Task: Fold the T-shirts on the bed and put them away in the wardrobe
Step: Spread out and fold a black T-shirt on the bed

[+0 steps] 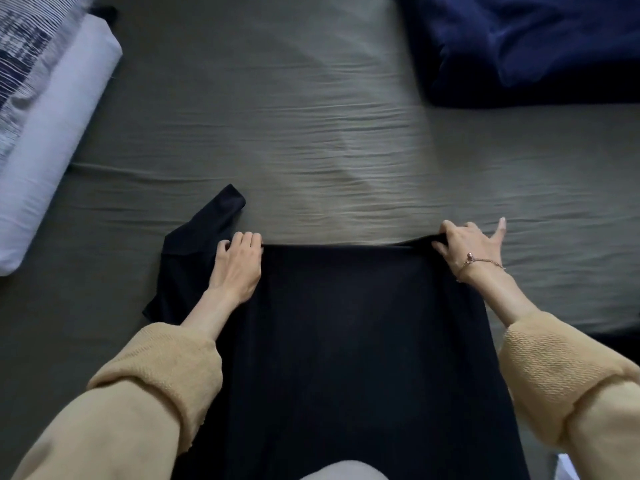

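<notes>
black t-shirt stretched between two hands at the near edge of the bed

a black t-shirt (363, 341) lies on the grey-green sheet of the bed (311, 133), running from the middle of the view down to the near edge. its far edge is a straight fold line pulled taut between the two hands. the left hand (239, 268) lies on the shirt's far left corner, fingers curled over the fold edge, gripping the cloth. beside that hand one sleeve (204, 230) sticks out to the left and away, flat on the sheet. the right hand (467, 247) pinches the far right corner, its inner fingers bunched round the cloth while one finger points outward over the sheet; a thin bracelet (481, 261) sits on that wrist. both arms wear yellow knit sleeves (166, 375). a white roll of bedding with a striped cover (45, 109) lies at the far left, and a dark blue duvet (536, 46) is heaped at the far right, both well apart from the shirt.
</notes>
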`<action>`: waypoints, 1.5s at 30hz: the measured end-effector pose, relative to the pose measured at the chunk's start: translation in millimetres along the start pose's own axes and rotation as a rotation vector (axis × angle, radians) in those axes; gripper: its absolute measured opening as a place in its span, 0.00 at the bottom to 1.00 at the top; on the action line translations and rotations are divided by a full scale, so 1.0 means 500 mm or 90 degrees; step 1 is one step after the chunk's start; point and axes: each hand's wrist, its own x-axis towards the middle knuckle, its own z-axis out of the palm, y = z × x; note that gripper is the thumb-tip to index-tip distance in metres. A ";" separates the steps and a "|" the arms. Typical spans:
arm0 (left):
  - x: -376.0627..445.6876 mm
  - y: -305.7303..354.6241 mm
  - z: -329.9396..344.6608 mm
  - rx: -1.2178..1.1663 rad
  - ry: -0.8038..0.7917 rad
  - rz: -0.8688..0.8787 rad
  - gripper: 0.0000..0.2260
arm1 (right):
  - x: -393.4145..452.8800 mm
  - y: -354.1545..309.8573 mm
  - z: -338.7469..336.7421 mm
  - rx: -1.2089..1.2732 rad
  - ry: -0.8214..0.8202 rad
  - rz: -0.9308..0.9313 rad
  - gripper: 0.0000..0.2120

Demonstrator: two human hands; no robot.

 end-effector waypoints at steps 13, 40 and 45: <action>-0.019 0.000 0.008 0.128 -0.057 -0.053 0.20 | -0.007 -0.040 0.051 0.009 0.119 0.031 0.18; -0.058 -0.072 0.015 0.039 -0.127 -0.158 0.29 | -0.021 -0.106 0.040 0.174 0.129 0.070 0.12; -0.079 -0.131 0.027 -0.206 0.242 -0.190 0.15 | -0.007 -0.210 0.017 0.284 0.127 -0.057 0.10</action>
